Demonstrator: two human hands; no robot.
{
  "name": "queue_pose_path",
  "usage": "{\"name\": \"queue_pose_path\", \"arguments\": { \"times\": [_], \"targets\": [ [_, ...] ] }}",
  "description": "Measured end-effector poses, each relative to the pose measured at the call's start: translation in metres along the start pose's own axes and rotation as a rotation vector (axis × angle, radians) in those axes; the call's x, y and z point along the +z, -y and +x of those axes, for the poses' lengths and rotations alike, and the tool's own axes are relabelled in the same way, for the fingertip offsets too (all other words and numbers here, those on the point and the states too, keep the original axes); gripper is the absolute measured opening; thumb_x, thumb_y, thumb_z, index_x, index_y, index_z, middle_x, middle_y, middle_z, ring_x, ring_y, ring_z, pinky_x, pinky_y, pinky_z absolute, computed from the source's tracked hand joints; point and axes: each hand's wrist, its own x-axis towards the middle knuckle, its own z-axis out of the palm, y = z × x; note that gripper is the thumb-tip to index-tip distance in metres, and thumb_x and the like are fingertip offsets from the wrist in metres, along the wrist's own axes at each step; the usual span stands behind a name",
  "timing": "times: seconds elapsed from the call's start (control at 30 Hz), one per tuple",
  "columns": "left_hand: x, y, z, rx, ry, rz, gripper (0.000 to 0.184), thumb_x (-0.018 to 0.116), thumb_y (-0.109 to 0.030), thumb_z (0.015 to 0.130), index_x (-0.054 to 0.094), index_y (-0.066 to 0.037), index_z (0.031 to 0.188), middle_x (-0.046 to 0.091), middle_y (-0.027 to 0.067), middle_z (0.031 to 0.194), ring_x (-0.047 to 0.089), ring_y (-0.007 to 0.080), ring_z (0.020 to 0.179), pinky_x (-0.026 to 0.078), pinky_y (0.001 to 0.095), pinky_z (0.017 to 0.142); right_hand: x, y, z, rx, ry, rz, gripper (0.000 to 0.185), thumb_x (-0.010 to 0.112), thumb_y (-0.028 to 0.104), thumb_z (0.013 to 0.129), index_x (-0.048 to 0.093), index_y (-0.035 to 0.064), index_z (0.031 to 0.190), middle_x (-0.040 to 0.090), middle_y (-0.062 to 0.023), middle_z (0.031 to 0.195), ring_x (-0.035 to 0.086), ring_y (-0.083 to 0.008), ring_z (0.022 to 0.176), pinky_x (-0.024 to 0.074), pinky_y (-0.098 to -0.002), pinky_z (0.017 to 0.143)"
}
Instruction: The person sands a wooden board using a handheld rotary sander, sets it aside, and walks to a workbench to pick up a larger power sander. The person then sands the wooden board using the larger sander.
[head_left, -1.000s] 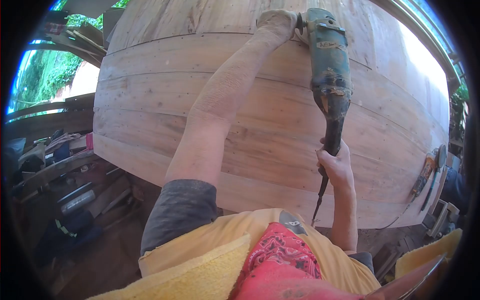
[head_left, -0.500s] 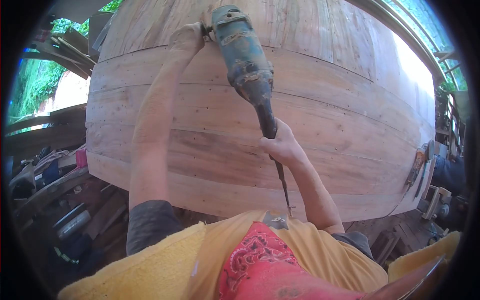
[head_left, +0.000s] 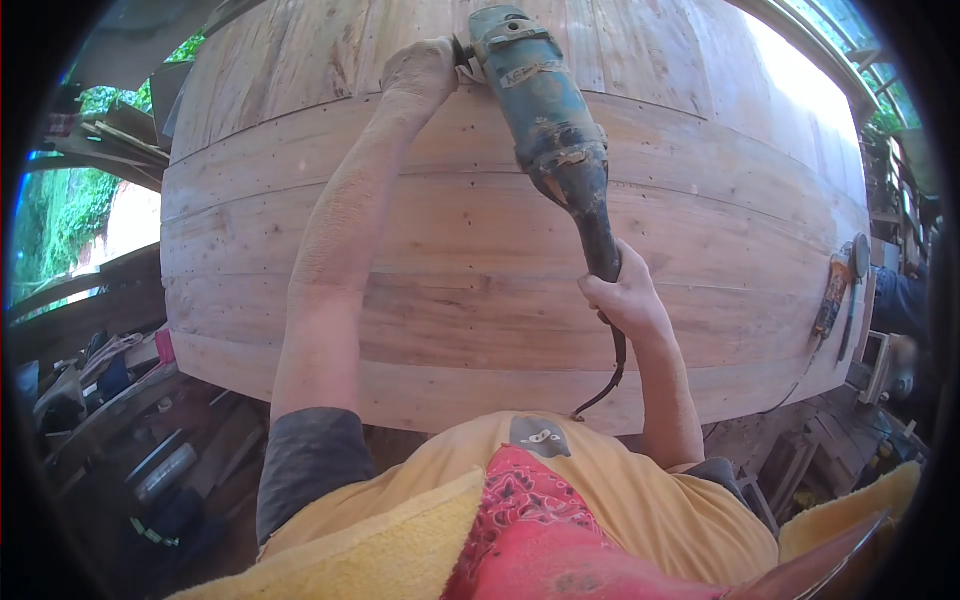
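A worn teal angle grinder (head_left: 545,95) with a dark rear handle lies over a broad surface of pale wooden planks (head_left: 450,230). My left hand (head_left: 422,76) is closed around its side handle, near the far end of the body. Lower down, the rear handle is wrapped by my right hand (head_left: 632,298). A black power cord (head_left: 618,365) runs from the handle's end down toward my shirt. The grinder's disc is hidden beneath its body.
At the right edge of the planks rests a second, smaller orange-and-black grinder (head_left: 832,295) with its cord trailing down. Cluttered cloths and tools (head_left: 110,370) fill the lower left. Stacked boards (head_left: 120,145) stand at the upper left, and wood pieces (head_left: 790,460) lie lower right.
Both hands and the angle grinder have shifted right across the planks. The cord now bends in a curve instead of hanging nearly straight. Both grips are unchanged.
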Motion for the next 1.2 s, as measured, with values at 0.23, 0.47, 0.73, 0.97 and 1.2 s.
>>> {"name": "queue_pose_path", "arguments": {
  "times": [0.23,0.47,0.73,0.97,1.2],
  "targets": [
    [-0.011,-0.083,0.005,0.099,0.039,-0.065,0.026,0.068,-0.015,0.092,0.076,-0.011,0.116,0.079,0.0140,0.109,0.077,0.0329,0.104,0.062,0.0463,0.087,-0.043,-0.018,-0.024,0.057,-0.091,0.003,0.033,0.069,0.010,0.084,0.060,0.0011,0.114,0.055,0.0012,0.075,0.054,-0.0083,0.058,0.0433,-0.0273,0.049],
    [-0.013,-0.112,0.020,0.187,0.068,-0.129,0.026,0.067,-0.012,0.092,0.077,-0.011,0.117,0.079,0.0141,0.109,0.077,0.0331,0.104,0.062,0.0468,0.088,-0.052,-0.029,-0.024,0.038,-0.159,0.040,0.035,0.069,0.011,0.084,0.061,-0.0008,0.116,0.058,-0.0002,0.075,0.054,-0.0085,0.058,0.0437,-0.0277,0.050],
    [0.004,-0.001,0.003,0.037,0.010,0.007,0.022,0.062,-0.018,0.097,0.075,-0.013,0.115,0.078,0.0168,0.106,0.075,0.0364,0.102,0.060,0.0495,0.086,0.001,-0.015,0.001,-0.048,0.053,-0.098,0.033,0.069,0.015,0.081,0.056,-0.0016,0.107,0.058,-0.0064,0.083,0.059,-0.0173,0.077,0.0525,-0.0338,0.072],
    [-0.003,-0.034,0.000,0.035,0.041,0.036,0.023,0.063,-0.018,0.097,0.075,-0.014,0.116,0.078,0.0170,0.108,0.075,0.0358,0.104,0.060,0.0478,0.088,-0.019,-0.024,-0.007,-0.092,0.024,-0.112,0.041,0.070,0.016,0.080,0.058,-0.0044,0.113,0.060,-0.0088,0.089,0.057,-0.0191,0.083,0.0518,-0.0341,0.079],
    [-0.004,-0.196,0.029,0.268,0.062,-0.010,0.027,0.065,-0.015,0.096,0.075,-0.010,0.121,0.078,0.0158,0.113,0.075,0.0344,0.107,0.061,0.0476,0.090,-0.107,-0.067,-0.044,0.026,-0.194,0.069,0.029,0.068,0.011,0.079,0.057,0.0004,0.104,0.055,-0.0011,0.081,0.054,-0.0116,0.070,0.0490,-0.0298,0.063]
  ]
}}
